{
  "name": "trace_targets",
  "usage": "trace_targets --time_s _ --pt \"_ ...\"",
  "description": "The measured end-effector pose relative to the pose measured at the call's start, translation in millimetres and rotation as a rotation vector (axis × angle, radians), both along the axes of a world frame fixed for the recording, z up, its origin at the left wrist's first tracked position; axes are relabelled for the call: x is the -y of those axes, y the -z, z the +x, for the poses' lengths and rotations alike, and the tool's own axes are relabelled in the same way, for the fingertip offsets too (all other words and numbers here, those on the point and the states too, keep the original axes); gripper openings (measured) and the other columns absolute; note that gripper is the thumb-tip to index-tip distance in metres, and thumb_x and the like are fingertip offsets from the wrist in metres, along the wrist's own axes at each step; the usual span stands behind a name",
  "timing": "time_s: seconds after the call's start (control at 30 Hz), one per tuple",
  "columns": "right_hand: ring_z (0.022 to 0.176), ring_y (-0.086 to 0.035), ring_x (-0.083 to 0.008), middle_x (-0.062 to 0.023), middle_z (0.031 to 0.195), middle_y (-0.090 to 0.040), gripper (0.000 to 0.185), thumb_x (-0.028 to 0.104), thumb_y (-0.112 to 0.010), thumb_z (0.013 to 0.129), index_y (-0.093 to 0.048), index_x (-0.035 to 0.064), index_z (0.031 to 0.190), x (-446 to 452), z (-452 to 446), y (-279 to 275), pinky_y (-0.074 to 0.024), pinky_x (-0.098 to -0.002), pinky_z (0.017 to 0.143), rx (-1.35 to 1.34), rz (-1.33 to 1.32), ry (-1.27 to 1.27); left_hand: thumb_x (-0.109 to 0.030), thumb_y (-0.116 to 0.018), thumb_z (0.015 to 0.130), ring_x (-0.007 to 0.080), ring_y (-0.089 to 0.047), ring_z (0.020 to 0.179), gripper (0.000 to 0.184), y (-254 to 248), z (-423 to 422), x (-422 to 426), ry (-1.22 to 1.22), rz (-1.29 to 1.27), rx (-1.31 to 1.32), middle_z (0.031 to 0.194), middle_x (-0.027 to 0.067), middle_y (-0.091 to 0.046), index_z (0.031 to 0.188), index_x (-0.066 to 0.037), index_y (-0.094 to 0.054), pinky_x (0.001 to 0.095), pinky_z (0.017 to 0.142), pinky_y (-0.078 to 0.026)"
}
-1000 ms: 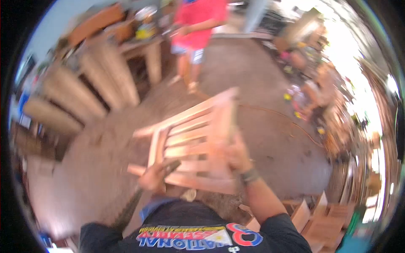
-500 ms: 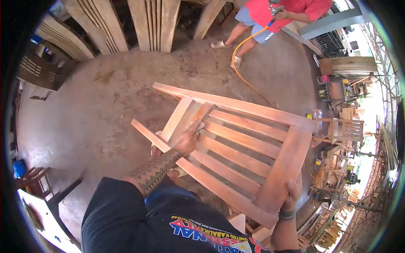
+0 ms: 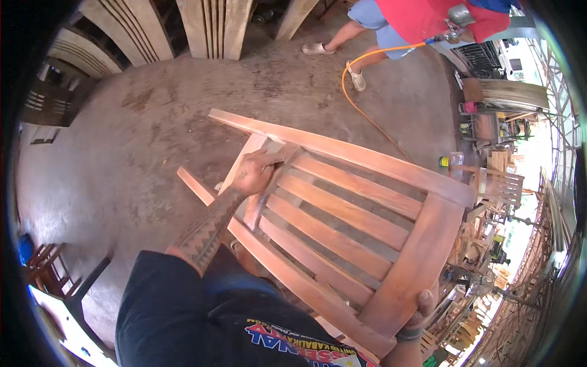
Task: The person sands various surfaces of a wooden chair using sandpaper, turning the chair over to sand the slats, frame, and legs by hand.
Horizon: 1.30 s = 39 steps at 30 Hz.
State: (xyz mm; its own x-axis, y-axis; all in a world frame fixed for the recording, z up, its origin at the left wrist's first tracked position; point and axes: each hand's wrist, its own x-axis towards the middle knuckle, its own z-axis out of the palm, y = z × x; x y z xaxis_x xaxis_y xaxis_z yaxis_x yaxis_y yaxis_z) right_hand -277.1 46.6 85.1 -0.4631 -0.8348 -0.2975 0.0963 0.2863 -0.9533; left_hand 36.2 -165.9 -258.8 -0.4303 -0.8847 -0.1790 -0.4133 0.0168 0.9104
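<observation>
A bare wooden chair (image 3: 342,235) with a slatted back stands tilted in front of me, its broad top rail to the right. My left hand (image 3: 255,173), on a tattooed forearm, lies over the cross rail at the slats' lower end. Its fingers are bent and pressed against the wood; whatever is under them is hidden. At the lower corner of the top rail, my right hand (image 3: 423,307) grips the chair, with the thumb showing on the near face and a dark band on the wrist.
Another person (image 3: 416,27) in a red top holds a spray gun (image 3: 451,33) on an orange hose (image 3: 367,113). Curved slatted wooden panels (image 3: 211,30) stand at the back. Another chair (image 3: 501,185) and piled wood are at right. Dark furniture (image 3: 55,269) stands at far left.
My left hand has slid left and up along the cross rail. The chair sits slightly lower and its top rail farther right. The other person's spray gun has moved right.
</observation>
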Motion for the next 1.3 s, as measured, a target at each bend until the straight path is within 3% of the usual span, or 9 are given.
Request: trace_targets --time_s 0.03,0.13,0.17,0.4,0.6,0.8,0.9,1.13,1.3 --pt "0.133 -0.061 -0.0348 -0.0185 0.148 -0.058 0.111 0.040 -0.091 0.076 -0.037 -0.0072 0.160 0.9 1.7 -1.1 -0.0512 -0.0461 0.113 -0.011 -0.002 0.000 -0.004 -0.056 0.100 0.0367 -0.065 0.134 0.040 14.0 -4.6 -16.4 -0.034 -0.278 0.159 0.147 0.0222 -0.066 0.136 -0.005 -0.072 0.0429 0.117 -0.049" --pt "0.133 -0.062 -0.0343 -0.0191 0.149 -0.057 0.110 0.038 -0.092 0.076 -0.037 -0.0073 0.160 2.2 4.9 -3.2 -0.0516 -0.0463 0.112 -0.030 0.000 -0.007 -0.007 -0.056 0.104 0.0349 -0.063 0.137 0.038 12.8 -28.7 -20.6 -0.197 -0.027 -0.175 0.154 0.0196 -0.062 0.138 -0.006 -0.070 0.0422 0.116 -0.049" --pt "0.132 -0.062 -0.0338 -0.0192 0.149 -0.057 0.110 0.038 -0.092 0.076 -0.037 -0.0074 0.160 0.0 2.7 -2.3 -0.0517 -0.0458 0.112 -0.032 0.002 -0.009 -0.012 -0.058 0.106 0.0348 -0.062 0.137 0.037 15.2 -42.0 -12.0 -0.218 -0.194 -0.229 0.153 0.0194 -0.063 0.141 -0.006 -0.068 0.0415 0.116 -0.048" --pt "0.125 -0.066 -0.0290 -0.0189 0.146 -0.061 0.097 0.024 -0.080 0.079 -0.038 -0.0074 0.160 1.0 -9.5 -9.6 -0.0524 -0.0418 0.109 -0.073 0.066 -0.135 -0.014 -0.067 0.102 0.0357 -0.067 0.127 0.035 46.9 -29.7 14.7 -0.139 -0.135 -0.385 0.141 0.0175 -0.070 0.136 -0.007 -0.072 0.0461 0.114 -0.051" --pt "0.129 -0.063 -0.0298 -0.0173 0.145 -0.061 0.094 0.023 -0.076 0.078 -0.039 -0.0060 0.160 39.5 56.4 -45.8 -0.0489 -0.0406 0.112 -0.263 0.344 -0.042 -0.011 -0.066 0.098 0.0376 -0.064 0.135 0.040 25.7 2.3 -51.9 -0.148 -0.185 0.083 0.140 0.0187 -0.072 0.137 -0.007 -0.073 0.0475 0.116 -0.050" --pt "0.134 -0.059 -0.0293 -0.0172 0.147 -0.059 0.091 0.026 -0.077 0.083 -0.040 -0.0059 0.160 34.2 48.4 -38.9 -0.0450 -0.0418 0.116 -0.326 0.258 -0.065 -0.010 -0.066 0.100 0.0373 -0.071 0.117 0.036 25.5 -26.4 -23.1 -0.296 -0.289 -0.297 0.130 0.0176 -0.076 0.134 -0.003 -0.073 0.0464 0.104 -0.055" --pt "0.134 -0.058 -0.0293 -0.0168 0.146 -0.059 0.086 0.029 -0.076 0.085 -0.044 -0.0061 0.157 29.4 41.0 -33.7 -0.0447 -0.0413 0.116 -0.420 0.297 -0.037 -0.013 -0.064 0.103 0.0359 -0.071 0.118 0.032 46.4 -35.5 24.6 -0.162 -0.099 -0.308 0.126 0.0163 -0.076 0.133 -0.005 -0.073 0.0452 0.104 -0.056" --pt "0.132 -0.059 -0.0287 -0.0168 0.142 -0.062 0.083 0.033 -0.074 0.087 -0.047 -0.0069 0.155 24.4 29.8 -27.4 -0.0444 -0.0400 0.115 -0.443 0.305 -0.016 -0.014 -0.065 0.103 0.0342 -0.068 0.125 0.037 75.4 -16.4 1.9 -0.069 -0.294 -0.151 0.138 0.0153 -0.071 0.139 -0.008 -0.071 0.0451 0.110 -0.055" --pt "0.131 -0.060 -0.0287 -0.0175 0.142 -0.062 0.081 0.033 -0.072 0.088 -0.047 -0.0074 0.155 24.6 27.9 -25.2 -0.0443 -0.0395 0.115 -0.412 0.301 -0.033 -0.014 -0.066 0.103 0.0354 -0.062 0.138 0.043 39.6 -1.0 -48.7 -0.134 -0.120 -0.142 0.152 0.0151 -0.064 0.146 -0.011 -0.068 0.0444 0.118 -0.051"
